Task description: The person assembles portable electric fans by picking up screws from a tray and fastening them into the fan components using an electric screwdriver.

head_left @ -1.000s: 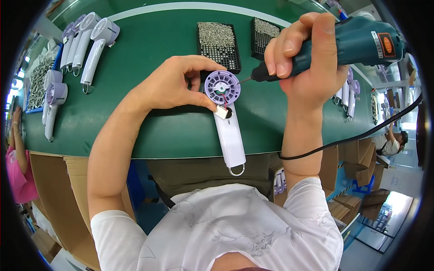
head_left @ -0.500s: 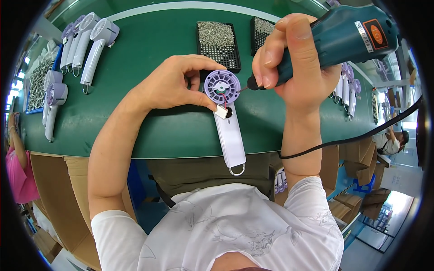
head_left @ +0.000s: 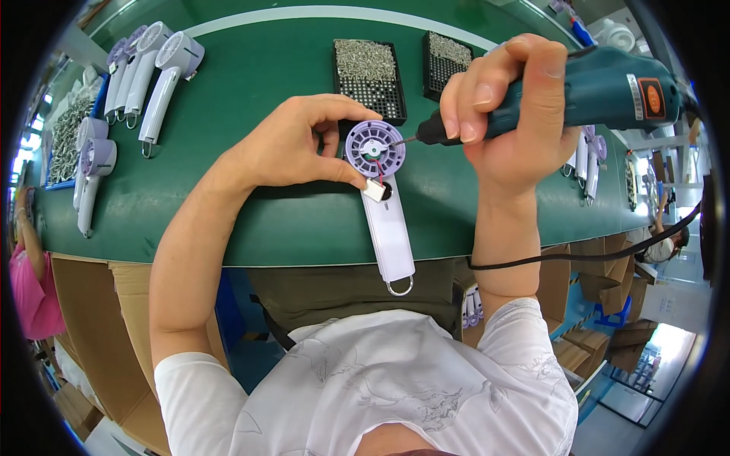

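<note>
A small handheld fan (head_left: 388, 235) lies on the table edge, its white handle toward me with a metal loop at the end. Its round purple head is uncovered, showing a grille, a white centre and red wires. My left hand (head_left: 308, 144) grips the head between fingers and thumb; beside the thumb sits a small white block (head_left: 373, 190). My right hand (head_left: 509, 114) is closed round a dark green electric screwdriver (head_left: 593, 91). The screwdriver's thin bit points left, its tip at the centre of the fan head. Whether a screw is on the tip is too small to tell.
Two black trays of small screws (head_left: 366, 61) (head_left: 449, 52) stand beyond the fan. More fans (head_left: 161, 91) lie at the left, near a blue bin of metal parts (head_left: 70, 144). Others (head_left: 585, 163) lie at the right. The screwdriver's black cord (head_left: 578, 258) hangs past my right forearm.
My right hand has turned the screwdriver flatter, and its bit has gone from beside the fan head's right rim to its centre. My left hand and the fan have barely moved.
</note>
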`<state>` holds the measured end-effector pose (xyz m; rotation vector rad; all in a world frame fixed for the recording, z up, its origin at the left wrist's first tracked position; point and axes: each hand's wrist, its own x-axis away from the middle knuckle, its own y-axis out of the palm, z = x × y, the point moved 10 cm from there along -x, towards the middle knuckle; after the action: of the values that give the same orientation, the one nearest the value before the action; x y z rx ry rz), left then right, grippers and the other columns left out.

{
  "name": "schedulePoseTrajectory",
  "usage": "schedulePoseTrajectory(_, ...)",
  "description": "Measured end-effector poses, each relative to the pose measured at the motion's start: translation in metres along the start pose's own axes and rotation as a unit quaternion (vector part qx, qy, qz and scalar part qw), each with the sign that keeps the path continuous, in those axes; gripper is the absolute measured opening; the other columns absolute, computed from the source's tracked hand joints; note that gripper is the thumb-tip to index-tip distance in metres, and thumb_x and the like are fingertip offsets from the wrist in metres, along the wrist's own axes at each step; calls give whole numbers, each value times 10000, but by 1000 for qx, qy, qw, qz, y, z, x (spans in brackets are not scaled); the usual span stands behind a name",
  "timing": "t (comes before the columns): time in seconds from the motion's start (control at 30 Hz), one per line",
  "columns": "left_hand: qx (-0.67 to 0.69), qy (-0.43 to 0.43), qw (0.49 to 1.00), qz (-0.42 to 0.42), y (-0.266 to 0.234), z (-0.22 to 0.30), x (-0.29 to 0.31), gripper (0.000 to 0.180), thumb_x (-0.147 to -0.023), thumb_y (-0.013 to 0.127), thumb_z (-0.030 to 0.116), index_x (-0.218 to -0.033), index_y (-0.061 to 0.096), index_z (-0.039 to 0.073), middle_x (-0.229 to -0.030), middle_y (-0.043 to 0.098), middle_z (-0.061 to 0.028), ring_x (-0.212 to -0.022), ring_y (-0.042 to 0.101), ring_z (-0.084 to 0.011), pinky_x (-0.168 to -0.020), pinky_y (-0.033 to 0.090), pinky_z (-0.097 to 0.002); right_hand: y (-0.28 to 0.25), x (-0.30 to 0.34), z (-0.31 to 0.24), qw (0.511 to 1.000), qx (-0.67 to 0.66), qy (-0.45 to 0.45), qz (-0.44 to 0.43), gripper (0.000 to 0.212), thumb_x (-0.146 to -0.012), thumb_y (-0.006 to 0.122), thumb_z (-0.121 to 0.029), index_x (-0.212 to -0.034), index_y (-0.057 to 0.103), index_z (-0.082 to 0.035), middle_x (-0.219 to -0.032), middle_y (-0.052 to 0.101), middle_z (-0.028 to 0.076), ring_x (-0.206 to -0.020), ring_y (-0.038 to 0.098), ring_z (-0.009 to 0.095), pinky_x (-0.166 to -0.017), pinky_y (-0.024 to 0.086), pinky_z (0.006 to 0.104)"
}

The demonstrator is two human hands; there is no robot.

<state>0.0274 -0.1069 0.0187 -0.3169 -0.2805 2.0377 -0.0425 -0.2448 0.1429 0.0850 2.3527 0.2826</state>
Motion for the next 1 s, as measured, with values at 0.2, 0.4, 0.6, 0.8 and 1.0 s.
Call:
schedulePoseTrajectory(0.2,-32,21,999,-1,1,16,3,696,-645,935,39,-1291,675,50,-1000,645,8,-626,514,-31,-533,384,-201,-7,0,-1,999,-36,-7,16,391,-1112,424,-391,-1151,655,-78,-725,585,5,-444,448,116,-437,408,303)
schedulePoseTrajectory(0.4,-43,112,990,70,-9,37,8,550,-704,896,45,-1222,710,63,-1118,668,-36,-632,536,-53,-534,408,-203,-4,1,4,999,-41,2,31,400,-1110,423,-414,-1139,655,-89,-719,574,-1,-445,444,114,-443,409,308)
schedulePoseTrajectory(0.6,-104,182,972,107,-7,47,10,295,-764,829,-21,-1047,764,30,-1153,670,-85,-744,594,-61,-567,449,-196,0,5,5,998,-47,3,38,411,-1109,415,-434,-1166,634,-92,-724,571,-5,-445,444,112,-442,413,305)
schedulePoseTrajectory(0.8,-92,185,972,116,-5,47,10,163,-806,770,-80,-955,757,-14,-1075,681,-99,-877,677,-157,-683,546,-245,2,5,5,999,-46,-12,20,425,-1115,391,-439,-1189,621,-89,-740,576,-8,-452,451,109,-441,417,304)
schedulePoseTrajectory(1.0,-77,169,976,111,-4,46,9,138,-812,766,-80,-941,749,-34,-1025,693,-107,-884,683,-170,-715,565,-265,6,6,3,999,-46,-20,1,421,-1120,378,-423,-1202,610,-81,-753,581,-5,-456,462,113,-441,431,310)
